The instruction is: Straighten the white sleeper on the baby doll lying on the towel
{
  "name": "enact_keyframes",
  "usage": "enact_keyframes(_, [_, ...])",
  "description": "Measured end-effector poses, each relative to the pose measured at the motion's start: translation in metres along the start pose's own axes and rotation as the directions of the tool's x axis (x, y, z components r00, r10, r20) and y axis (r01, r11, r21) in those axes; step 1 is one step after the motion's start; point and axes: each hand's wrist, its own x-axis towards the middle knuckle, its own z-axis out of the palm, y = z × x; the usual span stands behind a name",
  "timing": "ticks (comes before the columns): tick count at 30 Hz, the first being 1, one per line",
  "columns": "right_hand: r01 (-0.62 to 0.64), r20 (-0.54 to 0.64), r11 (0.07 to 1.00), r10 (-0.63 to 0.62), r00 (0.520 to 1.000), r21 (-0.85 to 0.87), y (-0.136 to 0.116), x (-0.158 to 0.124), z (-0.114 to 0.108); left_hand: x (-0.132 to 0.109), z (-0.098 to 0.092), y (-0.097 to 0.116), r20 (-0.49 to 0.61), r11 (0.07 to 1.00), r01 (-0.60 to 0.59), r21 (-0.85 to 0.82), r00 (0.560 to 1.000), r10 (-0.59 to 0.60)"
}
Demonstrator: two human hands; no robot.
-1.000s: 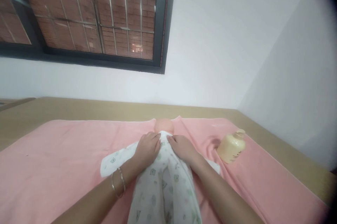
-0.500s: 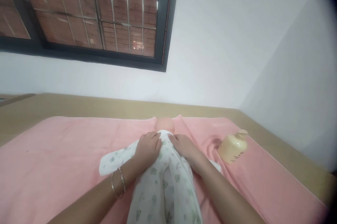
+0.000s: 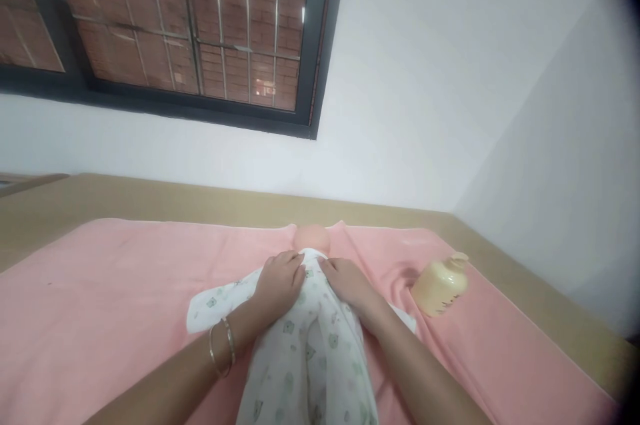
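Note:
A baby doll [image 3: 311,237] lies on its back on a pink blanket [image 3: 125,292], its smooth pinkish head farthest from me. It is dressed in a white baby outfit [image 3: 290,358] with small green and grey prints. Both sleeves spread sideways, and the trouser legs run toward me. My left hand [image 3: 280,282], with bangles at the wrist, is closed on the outfit's upper chest left of the collar. On the right side of the collar, my right hand [image 3: 347,282] is closed on the cloth too. Some fingertips are hidden.
A pale yellow bottle-shaped container [image 3: 440,285] lies tilted on the blanket at the right. Around the blanket runs a tan surface edge [image 3: 200,202], against a white wall [image 3: 400,98]. A dark-framed window [image 3: 200,105] with metal bars is above.
The view has shifted very slightly. Both hands stay at the outfit's collar, and the doll and container keep their places.

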Motion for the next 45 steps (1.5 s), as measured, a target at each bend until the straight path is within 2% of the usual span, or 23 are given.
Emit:
enact_keyframes(3, [0.007,0.011,0.999,-0.008,1.000,0.039,0.002,0.001,-0.002,0.000,-0.003,0.002,0.021,0.998,0.035,-0.047,0.999,-0.034])
enact_keyframes(13, [0.068,-0.123,0.997,-0.070,0.990,-0.022,-0.009,-0.008,-0.002,0.001,-0.010,0.004,0.067,0.992,0.080,-0.096,0.995,-0.073])
enact_keyframes(18, [0.073,-0.088,0.996,-0.078,0.993,-0.054,-0.006,-0.008,-0.004,-0.001,-0.009,0.006,0.054,0.995,0.090,-0.047,0.995,-0.087])
enact_keyframes(23, [0.024,-0.051,0.998,-0.027,0.998,-0.066,-0.006,-0.008,-0.002,-0.001,-0.004,0.004,0.024,0.997,0.069,-0.047,0.997,-0.067])
enact_keyframes(30, [-0.031,0.034,0.998,0.029,0.999,0.051,0.004,0.002,-0.001,0.000,-0.002,0.005,0.027,0.996,0.089,-0.021,0.996,-0.088])
enact_keyframes(39, [0.110,-0.056,0.993,-0.112,0.992,-0.033,-0.017,-0.013,-0.011,0.000,-0.004,0.002,0.051,0.995,0.100,0.013,0.994,-0.101])
enact_keyframes(45, [0.018,0.001,0.997,-0.018,1.000,-0.071,-0.009,-0.006,-0.009,0.001,-0.005,0.004,0.063,0.994,0.099,0.038,0.993,-0.101])
